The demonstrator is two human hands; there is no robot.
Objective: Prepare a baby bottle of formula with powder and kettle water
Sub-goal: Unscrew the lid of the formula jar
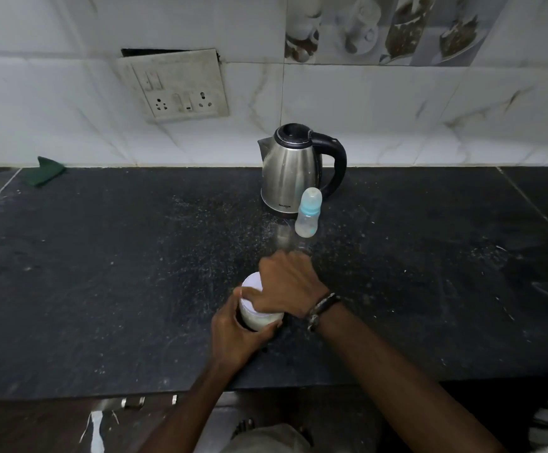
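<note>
Powder jar (259,317) stands near the counter (102,289) front edge; left hand (233,331) wraps its body to steady it, right hand (287,282) grips the lid, probably twisting. Capped baby bottle (307,213) waits beside the kettle (293,171).

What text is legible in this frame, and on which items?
"MILTON": small dark print low on the steel kettle, blurred, so this is a best reading.
Baby bottle: faint marks on its side, too small to read.
Powder jar and wall switchboard: no text visible.
</note>
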